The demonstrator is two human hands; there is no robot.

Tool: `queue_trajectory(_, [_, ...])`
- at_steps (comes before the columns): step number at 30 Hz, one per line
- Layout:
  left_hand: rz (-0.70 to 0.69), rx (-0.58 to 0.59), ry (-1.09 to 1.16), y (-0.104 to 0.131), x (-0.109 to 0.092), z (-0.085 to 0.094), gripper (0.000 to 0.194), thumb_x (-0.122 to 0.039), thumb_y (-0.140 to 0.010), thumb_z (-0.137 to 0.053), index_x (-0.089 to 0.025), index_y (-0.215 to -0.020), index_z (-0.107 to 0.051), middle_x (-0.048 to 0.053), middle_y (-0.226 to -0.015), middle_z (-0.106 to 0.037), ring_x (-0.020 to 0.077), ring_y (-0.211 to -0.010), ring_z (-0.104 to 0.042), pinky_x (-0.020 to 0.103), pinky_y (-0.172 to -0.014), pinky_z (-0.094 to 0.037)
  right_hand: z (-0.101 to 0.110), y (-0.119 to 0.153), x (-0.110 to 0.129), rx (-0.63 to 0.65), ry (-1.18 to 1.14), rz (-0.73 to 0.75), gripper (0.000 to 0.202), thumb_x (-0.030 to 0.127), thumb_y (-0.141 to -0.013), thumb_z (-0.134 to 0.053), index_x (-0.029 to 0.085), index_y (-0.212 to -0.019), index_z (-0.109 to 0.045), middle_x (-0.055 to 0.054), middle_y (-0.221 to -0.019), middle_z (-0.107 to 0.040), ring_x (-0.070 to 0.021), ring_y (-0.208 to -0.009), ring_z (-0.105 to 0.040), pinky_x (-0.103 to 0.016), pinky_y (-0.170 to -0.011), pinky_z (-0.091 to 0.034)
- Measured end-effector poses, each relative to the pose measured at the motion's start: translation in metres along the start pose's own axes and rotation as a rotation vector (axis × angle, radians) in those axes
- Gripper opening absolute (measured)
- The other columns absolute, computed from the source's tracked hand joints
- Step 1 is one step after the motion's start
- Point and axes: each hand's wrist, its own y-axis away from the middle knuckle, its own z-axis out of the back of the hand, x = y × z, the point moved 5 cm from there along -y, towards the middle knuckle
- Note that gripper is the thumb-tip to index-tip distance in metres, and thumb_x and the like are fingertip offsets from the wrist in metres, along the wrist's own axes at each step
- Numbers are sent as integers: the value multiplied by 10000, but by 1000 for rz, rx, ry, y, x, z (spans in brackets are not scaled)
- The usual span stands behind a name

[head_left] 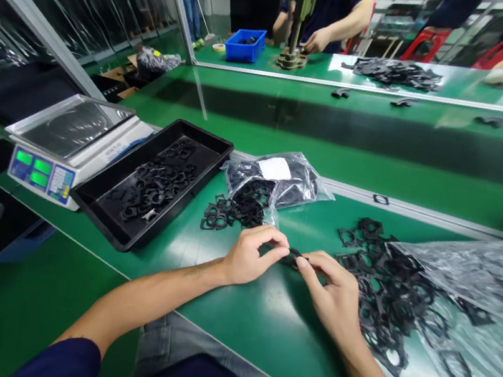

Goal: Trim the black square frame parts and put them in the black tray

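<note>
A small black part (293, 256) is pinched between the fingertips of both hands, above the green table near its front edge. My left hand (256, 255) is closed on its left end, and my right hand (330, 283) grips its right end with thumb and fingers. Just beyond my left hand lies a small pile of black ring-shaped parts (241, 209), spilling from a clear plastic bag (300, 180) with a white label. A larger heap of black flat parts (387, 291) spreads to the right of my right hand.
A black tray (204, 188) with black parts stands at the left, beside a weighing scale (40, 174). Clear plastic sheeting (494, 269) covers the right side. Across a metal rail, a person's hand (318, 40) is at a green press (299, 25), near a blue bin (244, 46).
</note>
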Motion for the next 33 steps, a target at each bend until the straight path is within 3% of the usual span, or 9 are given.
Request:
queue_trajectory(3, [30, 15, 11, 5, 3, -1, 146, -260, -911, -657, -153, -813, -651, 21, -748, -680, 116, -703, -632, 232, -695, -526, -4, 2, -5, 26, -73, -120, 343, 478, -888, -685, 213, -671, -698, -39, -672, -693, -185, -623, -623, -310, -640, -505])
queue_trajectory(7, [47, 44, 50, 9, 6, -2, 121, -208, -955, -571, -149, -961, -676, 46, -870, -724, 116, -778, -681, 219, -734, -554, -12, 4, -20, 31, -441, -409, 389, 548, -804, -747, 199, -647, -676, -8, -557, -640, -151, -517, -578, -290, -580, -496])
queue_trajectory(10, [-86, 86, -11, 10, 0, -3, 138, -176, -940, -584, -162, -1037, -681, 55, -915, -718, 132, -833, -679, 253, -780, -562, -17, 6, -25, 48, -635, -540, 412, 571, -729, -801, 186, -653, -679, 6, -533, -616, -128, -472, -550, -272, -541, -489])
queue_trajectory(12, [-182, 92, -80, 10, -4, -3, 111, -175, -915, -628, -174, -1004, -693, 49, -893, -700, 138, -827, -665, 266, -770, -556, -19, 6, -25, 74, -647, -554, 426, 580, -728, -802, 180, -651, -675, 6, -526, -615, -123, -462, -546, -264, -528, -485])
queue_trajectory(16, [-233, 31, -150, 8, -5, 2, 82, -152, -902, -642, -182, -937, -709, 54, -922, -687, 141, -858, -662, 274, -783, -549, -16, 7, -23, 23, -438, -407, 455, 579, -861, -679, 184, -638, -637, -10, -555, -617, -130, -505, -563, -275, -571, -510])
queue_trajectory(21, [-180, -2, -116, 3, -2, 5, 59, -171, -903, -660, -181, -903, -718, 39, -854, -716, 141, -819, -667, 272, -766, -541, -6, 7, -13, -149, -208, -138, 193, 346, -855, -719, 223, -992, -661, -44, -915, -664, -179, -799, -655, -300, -691, -567])
queue_trajectory(23, [-144, -1, -106, 3, 0, 5, 59, -201, -907, -668, -181, -890, -721, 35, -824, -718, 138, -780, -661, 267, -736, -533, -5, 7, -6, -136, -138, -34, 130, 278, -859, -705, 233, -974, -663, -54, -962, -654, -190, -852, -648, -317, -727, -576])
queue_trajectory(26, [-89, 0, -97, 4, 0, 4, 73, -242, -901, -685, -177, -881, -713, 25, -795, -709, 131, -739, -649, 259, -713, -521, -4, 8, 0, -105, -100, 45, 25, 232, -886, -673, 235, -905, -656, -42, -906, -651, -176, -779, -629, -325, -722, -572])
queue_trajectory(33, [-77, 40, -58, 3, -1, 5, 106, -219, -889, -695, -173, -797, -667, -2, -732, -663, 108, -689, -603, 231, -670, -474, -4, 7, 4, -38, -65, 127, 60, 179, -907, -637, 234, -888, -620, -36, -868, -634, -185, -788, -600, -323, -703, -524])
